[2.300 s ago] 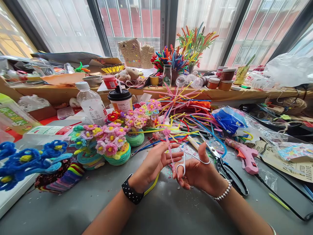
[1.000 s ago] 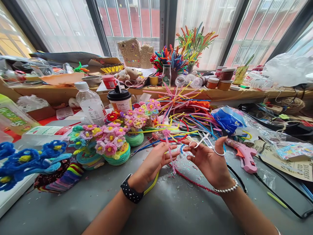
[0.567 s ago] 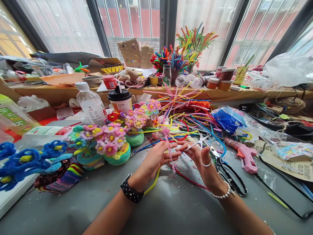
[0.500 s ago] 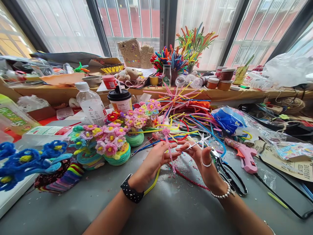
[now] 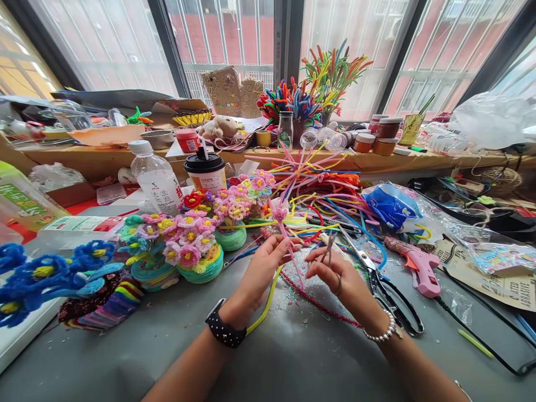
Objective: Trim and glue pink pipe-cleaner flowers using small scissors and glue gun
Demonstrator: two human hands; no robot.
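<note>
Between the thumb and fingers of my left hand (image 5: 260,274) is a pink pipe-cleaner flower (image 5: 280,214), its bloom upward and its thin stem slanting down past my fingertips. My right hand (image 5: 338,279) has small scissors (image 5: 329,249) hooked on its fingers, blades pointing up. Its fingertips are close to the right side of the pink stem; whether they touch it is unclear. A yellow pipe cleaner (image 5: 268,306) and a red sparkly one (image 5: 322,306) lie on the grey table (image 5: 293,363) around my hands.
Pipe-cleaner flower pots (image 5: 201,262) stand at left, with a bottle (image 5: 156,181) and a lidded cup (image 5: 205,172) behind. Large black-handled scissors (image 5: 393,301) and a pink glue gun (image 5: 414,265) lie at right. Loose pipe cleaners (image 5: 330,187) are heaped behind my hands.
My left fingers have closed more around the pink stem, and the flower has shifted slightly left and down. My right fingers have curled in, and the small scissors have turned to point upward.
</note>
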